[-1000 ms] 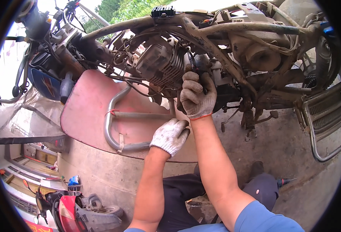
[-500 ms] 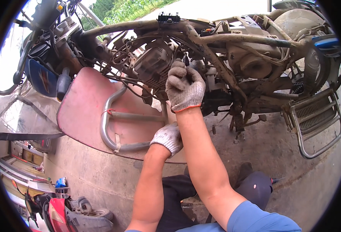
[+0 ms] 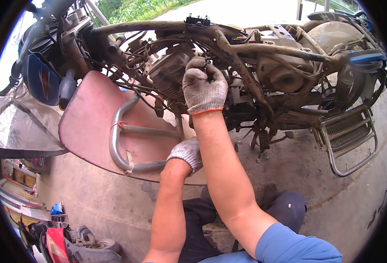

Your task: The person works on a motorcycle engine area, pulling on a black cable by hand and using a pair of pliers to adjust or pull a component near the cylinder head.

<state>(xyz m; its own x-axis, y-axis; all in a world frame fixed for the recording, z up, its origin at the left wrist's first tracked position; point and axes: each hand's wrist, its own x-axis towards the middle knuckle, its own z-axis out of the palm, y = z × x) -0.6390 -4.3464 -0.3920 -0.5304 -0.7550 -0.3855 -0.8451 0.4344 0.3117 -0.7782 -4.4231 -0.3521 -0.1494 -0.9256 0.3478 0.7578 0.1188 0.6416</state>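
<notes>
A dusty motorcycle with a bare frame (image 3: 272,51) stretches across my view. My right hand (image 3: 205,87), in a grimy knit glove with an orange cuff, is raised beside the finned engine (image 3: 167,71), its fingers curled on something small and dark that I cannot make out. My left hand (image 3: 187,152), in a paler glove, is lower, near a curved tubular steel bar (image 3: 114,142) in front of a pink panel (image 3: 86,116). My right forearm covers the left fingers, so their grip is hidden.
A chrome step rack (image 3: 351,142) juts out at the right, and a foot pedal (image 3: 287,136) hangs under the frame. A red scooter (image 3: 57,243) stands at lower left, near clear plastic sheeting (image 3: 18,125). My knees are below me on the concrete floor (image 3: 97,197).
My right hand has shifted up and left along the engine. My left hand has moved slightly down, behind the right forearm. The whole view has shifted, bringing more of the rear end in.
</notes>
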